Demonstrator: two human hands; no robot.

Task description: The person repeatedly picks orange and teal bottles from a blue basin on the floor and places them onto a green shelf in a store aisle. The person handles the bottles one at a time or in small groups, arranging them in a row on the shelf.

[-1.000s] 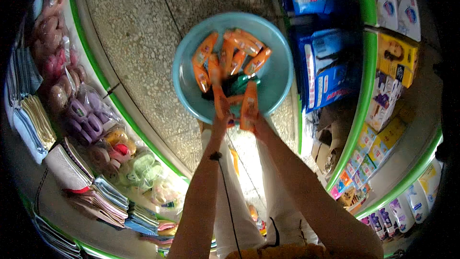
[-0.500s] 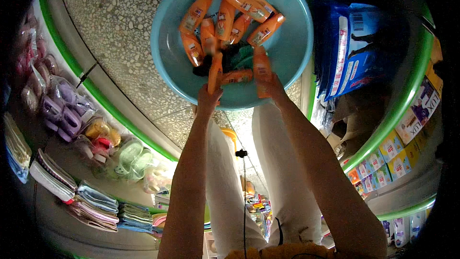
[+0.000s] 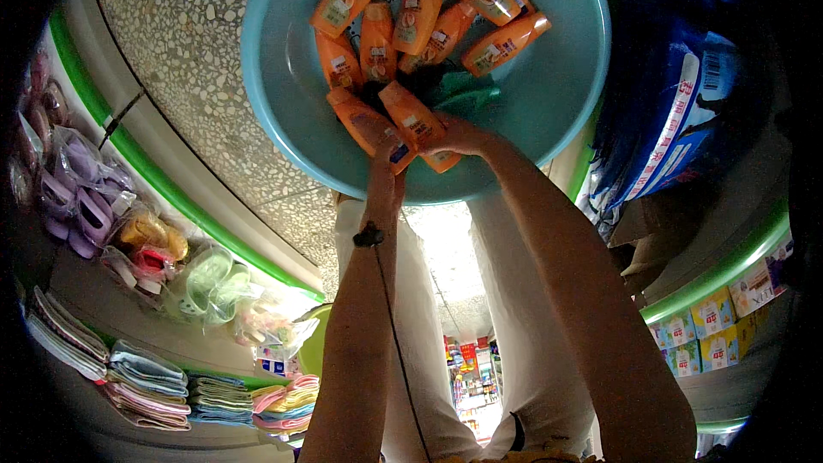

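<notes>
We list: one round blue basin; within it, loose orange labelled bottles and a dark green item, kind unclear. Over its near side, our left hand grips one orange bottle, our right hand another orange bottle.

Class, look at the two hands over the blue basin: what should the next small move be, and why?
Probably the right hand should lay its orange bottle down in the blue basin: the left hand grips a second orange bottle, so neither hand is free, and similar bottles lie farther in.
</notes>
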